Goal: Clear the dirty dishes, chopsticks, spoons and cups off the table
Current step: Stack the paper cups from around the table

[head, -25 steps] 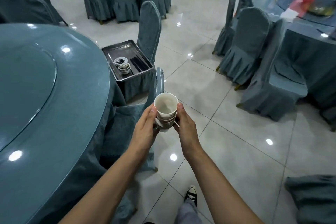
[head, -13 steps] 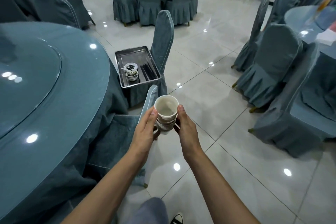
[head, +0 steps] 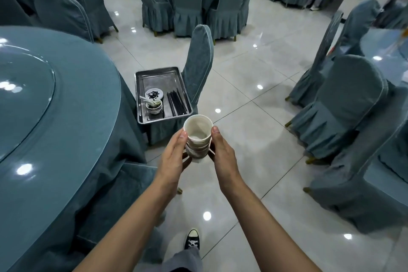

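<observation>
Cups (head: 197, 139), stacked, are gripped from both sides by the left hand (head: 174, 158) and right hand (head: 223, 154), fingers (head: 182, 137) curled round them, above the floor (head: 254, 99), near the tray (head: 159, 79) holding bowls (head: 153, 107) and chopsticks (head: 176, 104).

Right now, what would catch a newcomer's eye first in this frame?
A stack of white cups sits centre frame, held between the left hand and the right hand above the tiled floor. Just beyond, a metal tray on a covered chair holds stacked bowls and black chopsticks; the round blue table fills the left.
</observation>
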Tool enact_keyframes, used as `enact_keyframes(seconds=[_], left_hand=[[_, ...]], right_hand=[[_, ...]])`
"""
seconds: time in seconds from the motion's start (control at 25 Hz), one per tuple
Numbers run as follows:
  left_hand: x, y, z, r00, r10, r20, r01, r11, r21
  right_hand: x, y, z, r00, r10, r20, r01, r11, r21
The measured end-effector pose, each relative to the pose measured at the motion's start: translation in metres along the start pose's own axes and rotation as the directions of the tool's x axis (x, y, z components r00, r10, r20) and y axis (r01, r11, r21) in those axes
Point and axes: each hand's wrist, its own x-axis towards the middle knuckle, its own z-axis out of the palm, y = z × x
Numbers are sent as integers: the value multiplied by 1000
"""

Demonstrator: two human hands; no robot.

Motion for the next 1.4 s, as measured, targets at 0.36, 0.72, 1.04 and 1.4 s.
enact_keyframes(seconds=[0.36,0.72,1.04,1.4], left_hand=[[114,26,4,998,-21,-61,16,996,-83],[220,36,12,983,-40,-181,26,997,-76],[308,50,38,928,-36,-371,-7,993,-115],[391,63,78,880,-38,-474,-25,992,-127]], right_hand=[[121,-16,26,997,58,50,-58,998,-19],[240,-24,33,976,112,187,-109,994,-27],[362,-38,38,902,191,386,-185,981,-54],[469,-44,30,843,261,471,-238,965,-111]])
